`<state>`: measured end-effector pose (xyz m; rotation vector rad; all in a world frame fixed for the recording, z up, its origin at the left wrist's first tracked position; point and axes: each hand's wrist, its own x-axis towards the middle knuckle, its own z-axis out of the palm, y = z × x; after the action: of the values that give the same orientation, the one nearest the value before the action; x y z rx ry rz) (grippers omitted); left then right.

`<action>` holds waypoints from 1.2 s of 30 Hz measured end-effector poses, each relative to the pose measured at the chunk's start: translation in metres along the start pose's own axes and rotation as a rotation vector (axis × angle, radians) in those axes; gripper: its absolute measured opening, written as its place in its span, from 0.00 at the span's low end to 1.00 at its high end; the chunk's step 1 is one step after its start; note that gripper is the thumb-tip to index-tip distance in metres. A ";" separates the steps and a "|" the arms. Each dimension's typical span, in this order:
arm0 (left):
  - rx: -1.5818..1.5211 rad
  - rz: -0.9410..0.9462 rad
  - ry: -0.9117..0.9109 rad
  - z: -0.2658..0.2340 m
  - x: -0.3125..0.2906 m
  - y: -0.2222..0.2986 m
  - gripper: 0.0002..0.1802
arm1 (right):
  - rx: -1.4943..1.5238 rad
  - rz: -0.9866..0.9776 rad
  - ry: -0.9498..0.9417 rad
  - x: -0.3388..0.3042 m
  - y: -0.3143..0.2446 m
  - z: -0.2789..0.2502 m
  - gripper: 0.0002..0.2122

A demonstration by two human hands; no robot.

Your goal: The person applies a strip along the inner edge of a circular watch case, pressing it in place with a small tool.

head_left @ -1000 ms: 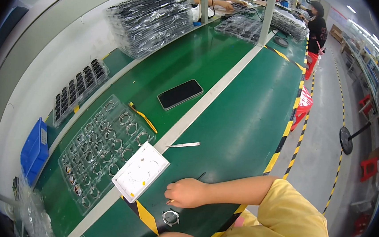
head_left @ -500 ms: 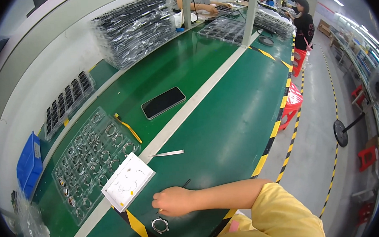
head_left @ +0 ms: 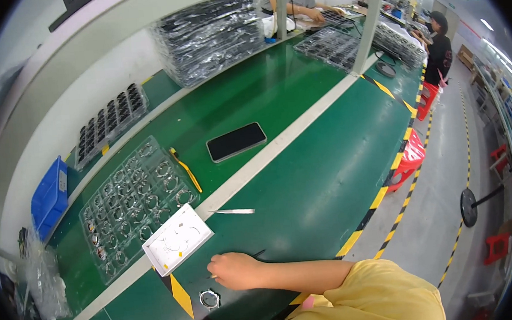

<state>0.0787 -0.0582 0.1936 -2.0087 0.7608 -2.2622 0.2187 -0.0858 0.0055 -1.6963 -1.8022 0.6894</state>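
The right hand (head_left: pixel 236 271) rests on the green tabletop (head_left: pixel 306 186), its grip closed narrowly around a thin dark tool (head_left: pixel 256 254). A small round metal part (head_left: pixel 209 298) lies just below it, a white tray (head_left: pixel 177 239) just beyond. The left hand is out of view.

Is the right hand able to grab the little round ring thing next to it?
Probably yes. The right hand rests on the green table just above the small round ring, with nothing lying between them.
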 end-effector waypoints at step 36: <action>0.053 0.207 0.529 -0.192 0.009 0.044 0.29 | -0.495 0.115 0.703 0.015 0.017 0.027 0.05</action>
<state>-0.1165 -0.0346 0.1759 -1.2380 0.8700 -2.6661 0.2106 -0.0695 -0.0247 -2.0189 -1.4224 -0.3358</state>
